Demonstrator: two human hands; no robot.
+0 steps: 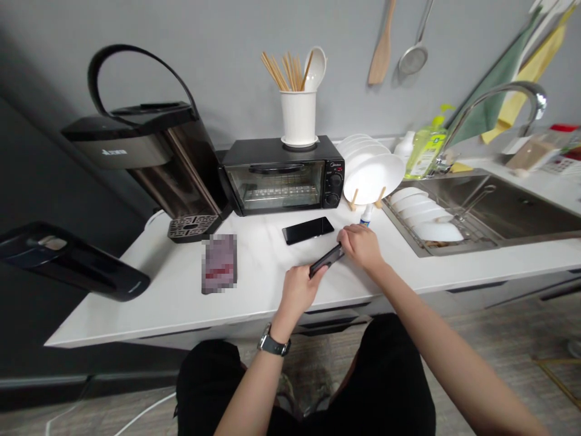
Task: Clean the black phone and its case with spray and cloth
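A slim black object shaped like a phone case is held tilted above the counter, seen nearly edge-on. The fingers of my left hand are closed on its lower left end. At its upper right end my right hand grips it, hiding that end. Just beyond it, a black smartphone lies flat on the white counter, its screen dark. A small white bottle with a blue label stands right behind my right hand, its lower part covered.
Along the wall stand a water dispenser, a toaster oven bearing a white utensil holder, and racked plates. A sink with bowls is on the right. Leftward are a blurred-out packet and a dark tumbler-like object.
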